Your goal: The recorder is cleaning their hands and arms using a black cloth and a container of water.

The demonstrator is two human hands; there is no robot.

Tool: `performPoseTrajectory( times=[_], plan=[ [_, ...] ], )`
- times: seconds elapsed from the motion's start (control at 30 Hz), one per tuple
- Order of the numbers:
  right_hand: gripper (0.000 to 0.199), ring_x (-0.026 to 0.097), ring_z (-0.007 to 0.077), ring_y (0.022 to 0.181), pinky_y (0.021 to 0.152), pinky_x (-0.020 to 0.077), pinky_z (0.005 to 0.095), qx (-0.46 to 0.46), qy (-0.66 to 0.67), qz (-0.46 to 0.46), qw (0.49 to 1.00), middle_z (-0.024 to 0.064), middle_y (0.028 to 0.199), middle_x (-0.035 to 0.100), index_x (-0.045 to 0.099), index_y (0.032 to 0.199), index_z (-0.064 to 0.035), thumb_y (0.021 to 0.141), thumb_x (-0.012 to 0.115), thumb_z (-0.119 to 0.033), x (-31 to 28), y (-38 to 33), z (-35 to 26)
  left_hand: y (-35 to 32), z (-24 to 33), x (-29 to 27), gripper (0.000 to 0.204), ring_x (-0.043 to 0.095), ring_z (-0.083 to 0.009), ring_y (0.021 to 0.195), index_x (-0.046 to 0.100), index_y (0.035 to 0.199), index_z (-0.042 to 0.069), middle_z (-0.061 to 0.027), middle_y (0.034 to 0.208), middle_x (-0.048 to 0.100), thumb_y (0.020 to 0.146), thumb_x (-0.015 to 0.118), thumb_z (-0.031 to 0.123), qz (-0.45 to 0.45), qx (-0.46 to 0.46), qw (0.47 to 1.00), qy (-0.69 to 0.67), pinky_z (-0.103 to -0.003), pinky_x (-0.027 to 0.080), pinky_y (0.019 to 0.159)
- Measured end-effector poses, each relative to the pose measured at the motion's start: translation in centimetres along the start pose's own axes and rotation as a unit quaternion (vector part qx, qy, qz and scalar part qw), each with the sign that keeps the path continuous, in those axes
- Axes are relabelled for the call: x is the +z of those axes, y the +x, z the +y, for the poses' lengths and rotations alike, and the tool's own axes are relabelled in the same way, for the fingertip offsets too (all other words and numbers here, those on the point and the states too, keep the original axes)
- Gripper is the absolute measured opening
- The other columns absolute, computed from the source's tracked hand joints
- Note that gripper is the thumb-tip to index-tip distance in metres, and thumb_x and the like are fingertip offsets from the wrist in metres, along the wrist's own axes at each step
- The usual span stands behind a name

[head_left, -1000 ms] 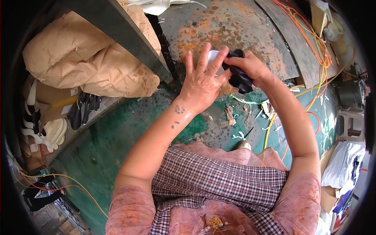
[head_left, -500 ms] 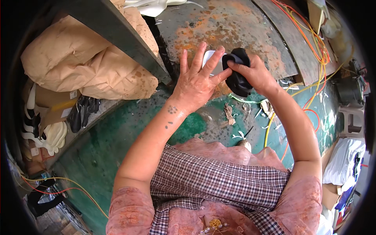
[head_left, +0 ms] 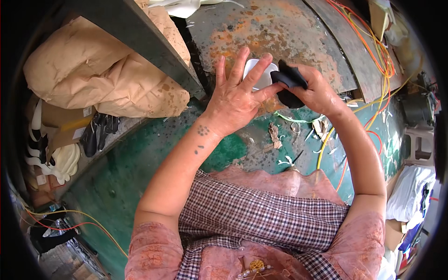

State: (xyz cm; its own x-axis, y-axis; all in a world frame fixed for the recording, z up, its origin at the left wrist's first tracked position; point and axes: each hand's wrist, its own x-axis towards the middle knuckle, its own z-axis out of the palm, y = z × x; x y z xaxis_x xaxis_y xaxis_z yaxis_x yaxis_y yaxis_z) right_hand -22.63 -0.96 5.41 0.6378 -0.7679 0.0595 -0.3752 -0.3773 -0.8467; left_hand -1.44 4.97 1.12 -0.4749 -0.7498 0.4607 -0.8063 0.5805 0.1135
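Note:
My right hand grips a black, soft-looking cupped piece between thumb and fingers; its exact kind I cannot tell. My left hand is open with its fingers spread, and its thumb reaches to the near side of the black piece. Behind the left fingers shows a white rounded dish-like thing, partly hidden by them. Whether the left hand touches the dish cannot be made out.
A stained metal sheet lies beyond my hands. Orange and yellow hoses run down the right. On the left are crumpled brown paper, a dark metal beam and black and cream pieces. Scraps litter the green floor.
The black piece has turned and folded in my right hand, showing less of its opening. More of the white dish shows. My left hand has hardly moved.

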Motion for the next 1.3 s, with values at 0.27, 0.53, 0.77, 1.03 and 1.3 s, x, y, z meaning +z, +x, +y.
performPoseTrajectory(
  times=[0.27,0.53,0.77,1.03,1.3],
  plan=[
    [0.033,0.057,0.0127,0.072,0.065,0.0474,0.0301,0.240,0.121,-0.014,0.963,0.0044,0.082,0.063,0.059,0.104,0.0010,0.086,0.064,-0.026,1.2,1.5,0.3,-0.5,0.0,0.7,0.040,0.013,-0.0360,0.140,0.067,0.108,0.023,-0.0045,0.152,0.019,0.069,0.073,0.016,0.004,0.028,0.999,-0.030,-0.061,0.016,0.108],
    [0.031,0.059,0.0392,0.081,0.068,0.0485,0.0444,-0.132,-0.169,-0.061,0.975,0.0179,0.081,0.059,0.053,0.099,-0.0017,0.072,0.067,-0.004,1.2,-0.7,-0.3,0.1,-0.9,-1.0,0.034,0.016,-0.0339,0.140,0.072,0.093,0.007,-0.0064,0.153,0.020,0.064,0.056,-0.001,-0.041,-0.061,0.924,-0.376,-0.043,0.016,0.114],
    [0.024,0.058,0.0384,0.068,0.058,0.0464,0.0430,-0.148,-0.150,-0.061,0.976,0.0164,0.071,0.059,0.056,0.080,-0.0013,0.066,0.073,-0.011,1.6,-1.1,0.1,0.5,-1.1,-0.6,0.034,0.018,-0.0311,0.141,0.072,0.087,0.005,-0.0042,0.151,0.029,0.062,0.052,-0.006,-0.068,-0.037,0.896,-0.437,-0.041,0.016,0.114],
    [0.022,0.057,0.0383,0.062,0.054,0.0449,0.0431,-0.098,-0.197,-0.003,0.975,0.0170,0.063,0.057,0.055,0.066,-0.0019,0.066,0.074,-0.013,1.7,-0.6,0.4,0.4,-0.5,-1.2,0.038,0.021,-0.0354,0.138,0.070,0.096,0.007,-0.0045,0.150,0.027,0.064,0.053,-0.006,-0.042,-0.035,0.944,-0.324,-0.050,0.020,0.110],
    [0.023,0.063,0.0367,0.068,0.065,0.0520,0.0451,0.002,-0.331,-0.026,0.943,0.0188,0.068,0.063,0.063,0.068,-0.0026,0.068,0.070,-0.025,4.5,1.6,-1.2,-0.7,1.4,1.4,0.042,0.015,-0.0409,0.138,0.058,0.122,0.013,-0.0120,0.152,0.014,0.080,0.060,0.015,-0.080,-0.092,0.992,0.020,-0.066,0.018,0.103]
  ],
)
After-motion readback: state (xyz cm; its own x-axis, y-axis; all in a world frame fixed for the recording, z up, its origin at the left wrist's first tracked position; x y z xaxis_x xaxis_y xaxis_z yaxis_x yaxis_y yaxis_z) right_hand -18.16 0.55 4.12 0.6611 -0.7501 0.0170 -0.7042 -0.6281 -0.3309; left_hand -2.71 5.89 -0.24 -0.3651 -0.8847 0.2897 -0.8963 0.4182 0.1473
